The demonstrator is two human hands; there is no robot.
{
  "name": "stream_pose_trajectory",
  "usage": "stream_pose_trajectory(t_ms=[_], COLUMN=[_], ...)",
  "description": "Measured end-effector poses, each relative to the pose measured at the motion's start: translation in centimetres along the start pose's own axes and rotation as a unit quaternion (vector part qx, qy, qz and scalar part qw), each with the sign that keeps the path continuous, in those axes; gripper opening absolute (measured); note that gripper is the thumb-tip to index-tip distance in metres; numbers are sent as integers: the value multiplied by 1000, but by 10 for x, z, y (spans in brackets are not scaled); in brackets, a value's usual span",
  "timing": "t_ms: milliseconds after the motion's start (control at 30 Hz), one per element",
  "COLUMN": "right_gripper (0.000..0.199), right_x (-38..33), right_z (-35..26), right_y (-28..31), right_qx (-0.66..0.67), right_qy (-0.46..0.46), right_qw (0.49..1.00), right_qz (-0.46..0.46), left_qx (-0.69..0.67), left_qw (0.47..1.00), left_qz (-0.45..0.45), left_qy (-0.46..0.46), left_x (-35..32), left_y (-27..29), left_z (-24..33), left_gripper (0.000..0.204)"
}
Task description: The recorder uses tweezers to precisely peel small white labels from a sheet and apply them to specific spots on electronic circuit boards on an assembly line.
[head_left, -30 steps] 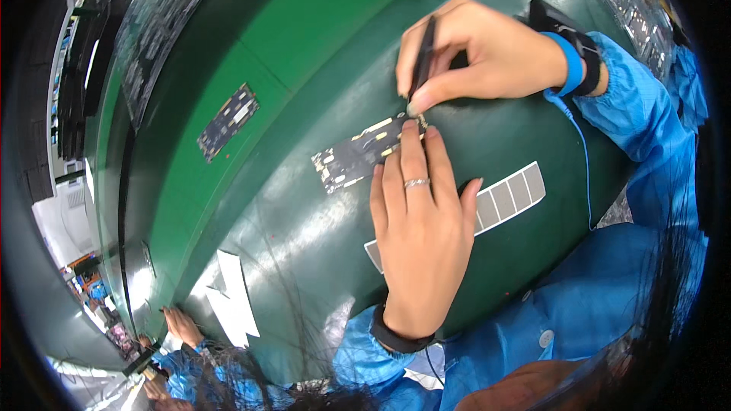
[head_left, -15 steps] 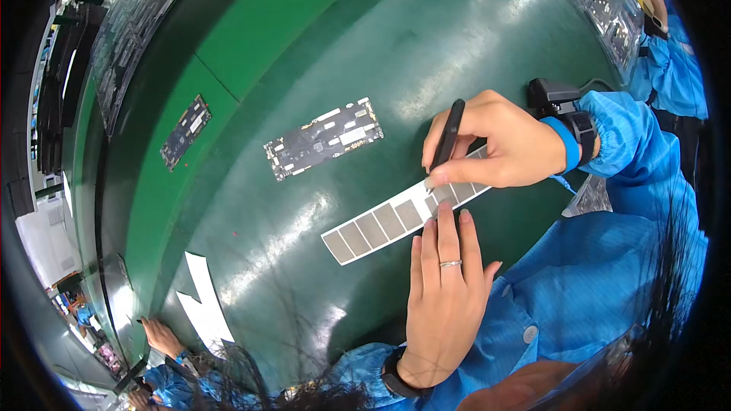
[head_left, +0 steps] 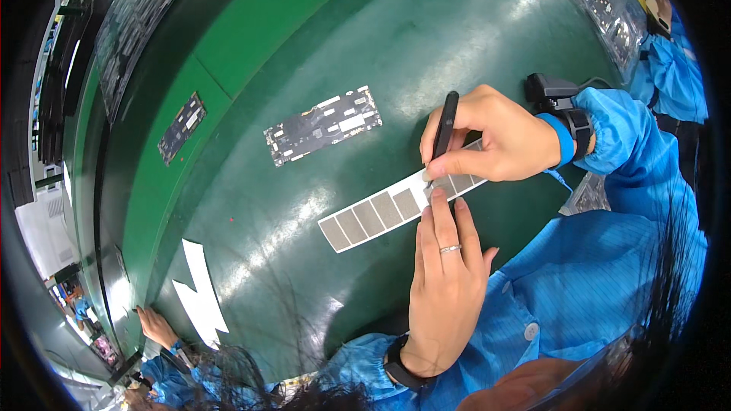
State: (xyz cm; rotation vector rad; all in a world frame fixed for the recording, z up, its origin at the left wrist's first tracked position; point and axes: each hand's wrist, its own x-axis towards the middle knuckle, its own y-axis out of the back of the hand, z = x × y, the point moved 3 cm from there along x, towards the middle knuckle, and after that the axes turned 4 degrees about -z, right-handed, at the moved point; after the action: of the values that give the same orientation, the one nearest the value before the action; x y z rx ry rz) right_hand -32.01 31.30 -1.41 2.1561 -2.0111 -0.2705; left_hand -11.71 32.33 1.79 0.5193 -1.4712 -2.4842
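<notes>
- Your left hand [head_left: 449, 289]: palm down by the near edge of the table [head_left: 411, 46], fingers extended and slightly spread, thumb apart, gripping nothing; longest fingertips at the strip's near edge.
- Your right hand [head_left: 499, 137]: thumb and fingers pinch a black pen-like tool [head_left: 447, 125], held tilted. Its tip is lost at your fingertips; contact with the strip cannot be confirmed.
- Label strip [head_left: 369, 218]: grey rectangles on white backing, slantwise near the table's near edge. Bare white shows near the middle; the right end is partly hidden under your right hand.
- Black block [head_left: 552, 87] at your right wrist: kind unclear.
- Circuit board [head_left: 324, 128]: beyond the strip, farther from the near edge, apart from both hands. Fine parts too small to read.
- White paper [head_left: 199, 297]: toward the table's left end, dark hair crossing nearby.
- Co-worker's hand [head_left: 156, 327]: beyond the paper, arm partly obscured.
- Smaller board [head_left: 183, 128]: on the bright green band [head_left: 251, 53].
- Clear plastic tray [head_left: 601, 15]: table's right end, contents blurred, cut off.
</notes>
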Motion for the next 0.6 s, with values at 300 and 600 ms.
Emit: stream_pose_trajectory(t_ms=[300,600], right_gripper=[19,19], right_x=[90,125], right_z=[1,8], right_y=[21,10], right_qx=[165,64], right_qy=[8,-10], right_qw=[985,997], right_qz=[51,30], left_qx=[-42,64], left_qw=[998,985], left_qz=[43,143], left_qy=[-17,69], left_x=[5,55], left_y=[31,40], left_z=[-17,-75], left_gripper=[65,70])
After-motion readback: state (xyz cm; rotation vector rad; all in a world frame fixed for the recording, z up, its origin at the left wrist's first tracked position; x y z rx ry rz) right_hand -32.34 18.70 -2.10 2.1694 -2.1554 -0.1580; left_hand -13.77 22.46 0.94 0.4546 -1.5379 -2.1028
